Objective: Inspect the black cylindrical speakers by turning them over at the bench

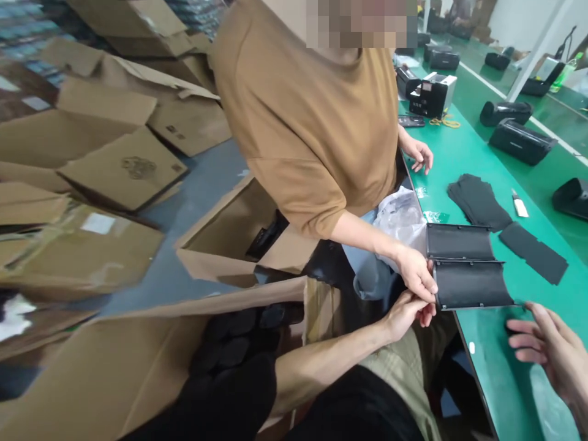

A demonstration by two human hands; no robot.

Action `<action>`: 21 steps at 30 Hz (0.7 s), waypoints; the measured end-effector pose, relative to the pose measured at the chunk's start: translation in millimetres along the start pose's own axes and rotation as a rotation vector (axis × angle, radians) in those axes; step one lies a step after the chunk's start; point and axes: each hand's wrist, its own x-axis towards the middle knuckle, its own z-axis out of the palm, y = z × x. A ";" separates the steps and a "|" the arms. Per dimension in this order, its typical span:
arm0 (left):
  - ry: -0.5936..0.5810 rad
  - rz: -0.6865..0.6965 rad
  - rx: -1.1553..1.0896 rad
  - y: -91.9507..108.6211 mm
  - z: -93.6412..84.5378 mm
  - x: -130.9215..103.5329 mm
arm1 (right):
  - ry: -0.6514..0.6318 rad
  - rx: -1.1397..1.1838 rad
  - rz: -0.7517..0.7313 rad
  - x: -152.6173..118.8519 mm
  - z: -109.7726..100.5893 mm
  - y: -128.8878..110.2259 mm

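Head view: left hand [407, 312] pinches black case [471, 283]; right hand [549, 349] hovers spread.

the left arm stretches from the near middle toward the right, bare forearm level, wrist bent slightly up. the left hand [407, 313] is palm up with fingers curled, fingertips pinched close together. the right hand [549, 349] comes in from the near right corner, palm down, fingers spread loose and pointing left, holding nothing, hovering just above the tabletop [496, 343].

2 black curved panels [466, 275], side by side, green table edge [482, 343]
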 end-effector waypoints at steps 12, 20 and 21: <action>-0.028 -0.108 -0.357 3.0 16.6 -17.7 | 0.035 0.105 -0.093 22.6 15.5 0.1; -0.235 -0.358 -0.589 17.9 25.1 -19.3 | -0.145 -0.062 -0.057 -15.7 -25.6 -4.3; -0.253 -0.382 -0.608 22.0 30.6 -18.7 | -0.181 -0.102 -0.073 -20.5 -23.0 -4.9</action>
